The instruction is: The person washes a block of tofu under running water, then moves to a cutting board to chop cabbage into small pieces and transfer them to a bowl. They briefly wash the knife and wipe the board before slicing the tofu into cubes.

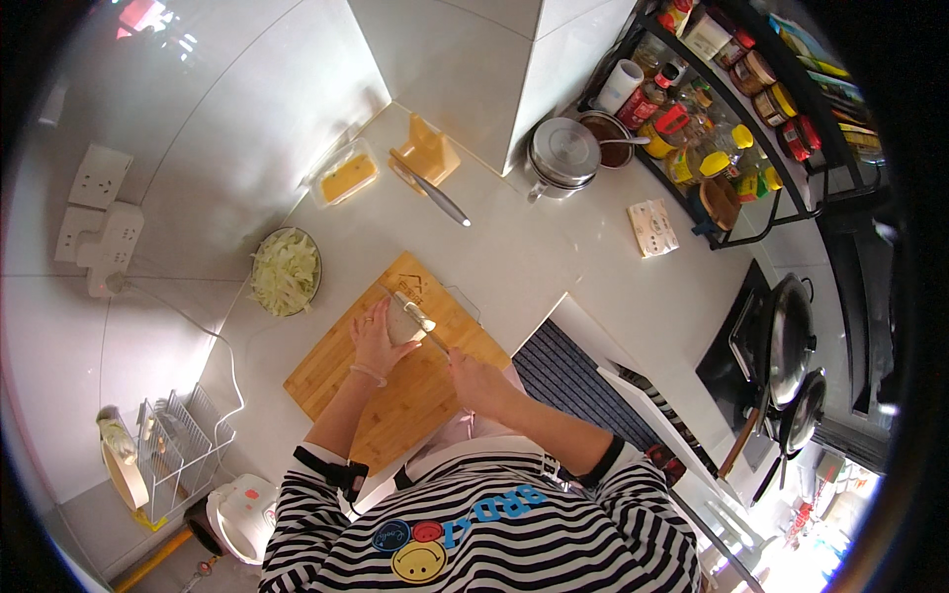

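A bamboo cutting board (pixel 400 393) lies in front of me on the counter. A pale, speckled block of food (pixel 404 326), perhaps tofu, rests on its upper half, and its exact kind is hard to settle. My left hand (pixel 374 342) presses on the block with the fingers spread along its left side and the thumb at its near edge. My right hand (pixel 478 382) grips the handle of a kitchen knife (pixel 439 342), whose blade runs along the block's far right side. A whitish slice (pixel 415 310) stands at the blade.
A bowl of shredded cabbage (pixel 285 272) stands left of the board. Beyond are a plastic tray with yellow food (pixel 347 178), a yellow holder (pixel 426 152) and a grey-handled peeler or knife (pixel 442 204). An open drawer (pixel 586 378) lies right; lidded pans (pixel 792 341) sit on the stove.
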### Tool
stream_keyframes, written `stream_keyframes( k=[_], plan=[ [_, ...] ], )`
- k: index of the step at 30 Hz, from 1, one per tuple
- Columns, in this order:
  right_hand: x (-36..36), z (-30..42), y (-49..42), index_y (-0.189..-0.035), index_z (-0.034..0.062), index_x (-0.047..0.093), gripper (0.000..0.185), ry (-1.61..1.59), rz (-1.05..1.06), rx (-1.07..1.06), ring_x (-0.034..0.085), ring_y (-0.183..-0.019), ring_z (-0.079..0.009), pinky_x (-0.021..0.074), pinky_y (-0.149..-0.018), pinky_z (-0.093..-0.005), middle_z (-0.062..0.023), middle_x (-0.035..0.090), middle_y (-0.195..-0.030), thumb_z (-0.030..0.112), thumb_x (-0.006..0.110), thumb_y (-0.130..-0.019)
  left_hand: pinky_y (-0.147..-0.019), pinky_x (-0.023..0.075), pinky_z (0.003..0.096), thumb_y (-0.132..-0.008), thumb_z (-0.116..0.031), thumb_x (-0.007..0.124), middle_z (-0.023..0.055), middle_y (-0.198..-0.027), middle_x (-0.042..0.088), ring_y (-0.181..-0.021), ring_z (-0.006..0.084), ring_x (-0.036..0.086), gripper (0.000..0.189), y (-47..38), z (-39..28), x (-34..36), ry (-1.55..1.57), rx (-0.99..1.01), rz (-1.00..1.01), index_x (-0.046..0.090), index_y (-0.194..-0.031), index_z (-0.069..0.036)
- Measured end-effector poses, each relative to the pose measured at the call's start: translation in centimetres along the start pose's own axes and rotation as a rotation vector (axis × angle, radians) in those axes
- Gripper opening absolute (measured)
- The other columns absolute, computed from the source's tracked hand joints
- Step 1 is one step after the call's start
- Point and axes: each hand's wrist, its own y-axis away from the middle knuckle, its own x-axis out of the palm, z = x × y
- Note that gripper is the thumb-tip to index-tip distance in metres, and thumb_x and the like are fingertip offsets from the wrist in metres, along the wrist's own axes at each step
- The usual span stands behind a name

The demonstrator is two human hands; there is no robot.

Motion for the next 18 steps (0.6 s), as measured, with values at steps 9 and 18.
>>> stream_keyframes(
  k=[9,18],
  plan=[
    [1.7,-1.8,-0.7,-0.106,-0.0033,0.045,0.025,-0.214,0.068,0.095,0.062,-0.080,-0.0472,0.0492,-0.070,-0.0541,-0.0291,0.063,-0.084,0.021,0.045,-0.098,-0.110,0.0137,0.0613,-0.057,-0.057,0.083,0.0104,-0.143,0.044,-0.135,0.0290,0.037,0.112,0.0,-0.6,-0.5,0.061,-0.052,0.009,0.033,-0.146,-0.014],
    [-1.0,-0.3,0.1,-0.108,-0.0012,0.045,0.025,-0.304,0.039,0.167,0.060,-0.085,-0.0487,0.0464,-0.072,-0.0557,-0.0304,0.062,-0.091,0.022,0.046,-0.099,-0.111,0.0108,0.0617,-0.056,-0.062,0.082,0.0116,-0.140,0.047,-0.135,0.0279,0.039,0.112,0.4,0.2,-0.6,0.030,0.015,-0.075,0.035,-0.143,-0.011]
  ],
)
